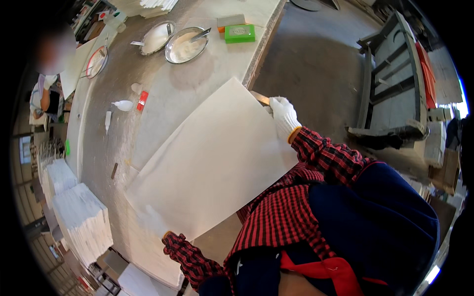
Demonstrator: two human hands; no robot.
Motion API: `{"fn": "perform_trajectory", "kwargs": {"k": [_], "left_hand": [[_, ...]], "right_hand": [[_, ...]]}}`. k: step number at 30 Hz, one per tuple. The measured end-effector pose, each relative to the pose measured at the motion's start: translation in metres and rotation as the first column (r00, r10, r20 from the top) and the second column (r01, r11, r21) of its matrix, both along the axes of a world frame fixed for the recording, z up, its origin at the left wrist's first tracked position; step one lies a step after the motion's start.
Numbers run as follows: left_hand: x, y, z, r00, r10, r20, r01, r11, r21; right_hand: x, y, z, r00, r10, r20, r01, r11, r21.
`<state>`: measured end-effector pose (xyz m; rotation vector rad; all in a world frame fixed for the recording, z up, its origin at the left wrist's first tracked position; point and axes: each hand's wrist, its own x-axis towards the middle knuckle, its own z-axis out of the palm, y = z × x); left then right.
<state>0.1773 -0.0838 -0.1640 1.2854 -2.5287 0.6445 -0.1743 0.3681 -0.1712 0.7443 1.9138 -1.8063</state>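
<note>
Around you is a workshop with a grey concrete floor (306,59), and a long grey-brown stone-like worktable (111,79) runs from the near left to the far side. One large, white, rectangular flat panel (212,158) lies slantwise in front of you, over the table's right edge and close to your body. Your right hand (284,116), in a white knitted glove with yellow hem, is at the right edge of the panel, with its fingers closed on a flat, tan, strip-like piece (260,98). Your left hand (154,219), also gloved in white, is at the near left edge of the panel; it is blurred against the white, so I cannot tell whether its fingers are apart or together. On the far part of the table are two round metal bowls (186,51) with whitish paste, and right of them a green rectangular box (240,33). A small red rectangular packet (142,100) lies left of the panel, beside a white, bulb-shaped plastic bottle (124,105). At near left stands a thick stack of white boards (81,222).
</note>
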Motion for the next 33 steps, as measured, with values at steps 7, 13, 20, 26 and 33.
{"fn": "perform_trajectory", "kwargs": {"k": [7,13,20,26,33], "left_hand": [[-0.159,0.151,0.037,0.928,-0.228,-0.296,0.335,0.859,0.387],[-0.28,0.232,0.041,0.734,-0.498,-0.462,0.679,0.555,0.481],[-0.324,0.282,0.03,0.698,-0.502,-0.511,0.716,0.462,0.524],[-0.335,0.287,0.033,0.761,-0.529,-0.376,0.644,0.543,0.539],[-0.34,0.288,0.027,0.757,-0.58,-0.301,0.645,0.589,0.486]], "right_hand": [[-0.025,0.033,0.007,0.998,-0.038,0.053,0.051,0.959,-0.278],[-0.102,0.043,0.028,0.807,0.41,-0.425,-0.478,0.876,-0.063],[-0.204,-0.011,0.041,0.088,0.829,-0.552,-0.848,0.353,0.395],[-0.241,-0.042,0.022,-0.364,0.691,-0.624,-0.746,0.185,0.64],[-0.242,-0.041,0.026,-0.39,0.766,-0.511,-0.73,0.081,0.679]]}}
